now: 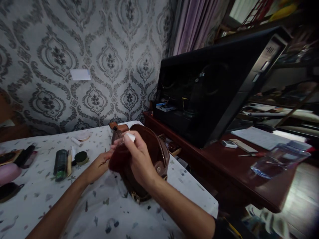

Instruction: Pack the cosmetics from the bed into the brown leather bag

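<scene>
A brown leather bag (163,151) stands on the table with its mouth open towards me and its zipper edge curving round the right side. My right hand (141,156) is over the opening, closed on a small white piece (130,136) that looks like tissue or a wipe. It sticks out between thumb and fingers. My left hand (102,164) grips the bag's dark red-brown flap (119,157) from the left; its fingertips are partly hidden behind it. Tan strap parts (119,126) show behind the hands.
Left on the patterned white tablecloth (99,212) lie a green bottle (60,164), a round dark-lidded jar (81,157), a brush (10,191) and a pink item (9,173). At right, a black computer case (199,89) and a clear container (280,159) stand on a red-brown desk (239,172).
</scene>
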A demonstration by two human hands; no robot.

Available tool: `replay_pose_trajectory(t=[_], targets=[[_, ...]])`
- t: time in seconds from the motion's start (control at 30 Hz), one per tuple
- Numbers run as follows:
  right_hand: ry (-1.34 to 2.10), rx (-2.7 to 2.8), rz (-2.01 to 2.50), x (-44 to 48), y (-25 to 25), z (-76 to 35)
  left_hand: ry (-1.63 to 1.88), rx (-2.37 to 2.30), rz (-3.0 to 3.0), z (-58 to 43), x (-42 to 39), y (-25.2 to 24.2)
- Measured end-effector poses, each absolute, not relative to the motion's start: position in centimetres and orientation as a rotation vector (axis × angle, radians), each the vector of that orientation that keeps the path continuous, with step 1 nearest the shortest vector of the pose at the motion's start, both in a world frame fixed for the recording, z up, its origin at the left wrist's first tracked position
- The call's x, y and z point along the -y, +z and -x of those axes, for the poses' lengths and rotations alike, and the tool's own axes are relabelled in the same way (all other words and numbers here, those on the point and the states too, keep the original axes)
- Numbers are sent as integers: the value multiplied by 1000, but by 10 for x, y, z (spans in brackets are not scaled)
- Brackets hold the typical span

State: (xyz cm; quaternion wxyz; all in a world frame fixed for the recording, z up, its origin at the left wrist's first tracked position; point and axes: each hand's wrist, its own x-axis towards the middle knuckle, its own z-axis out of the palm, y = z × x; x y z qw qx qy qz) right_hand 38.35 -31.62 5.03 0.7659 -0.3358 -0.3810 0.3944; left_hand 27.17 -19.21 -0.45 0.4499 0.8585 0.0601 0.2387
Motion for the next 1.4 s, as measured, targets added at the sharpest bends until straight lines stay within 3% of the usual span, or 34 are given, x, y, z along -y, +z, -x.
replay_pose_trajectory(t=[0.37,0.57,0.83,1.07,1.4], targets=[[541,917,1046,255,42,-461,607,-216,-2174,-273,193,-6],[290,1098,1581,231,33,-476,598,-192,-2179,-272,193,-6],[90,1208,1883,235,41,-483,604,-186,-2193,-272,192,-10],[-49,1181,2101,242,46,-482,711,-289,-2700,-280,208,3],[-231,1407,2375,247,44,-481,206,-388,-3338,-359,193,40]])
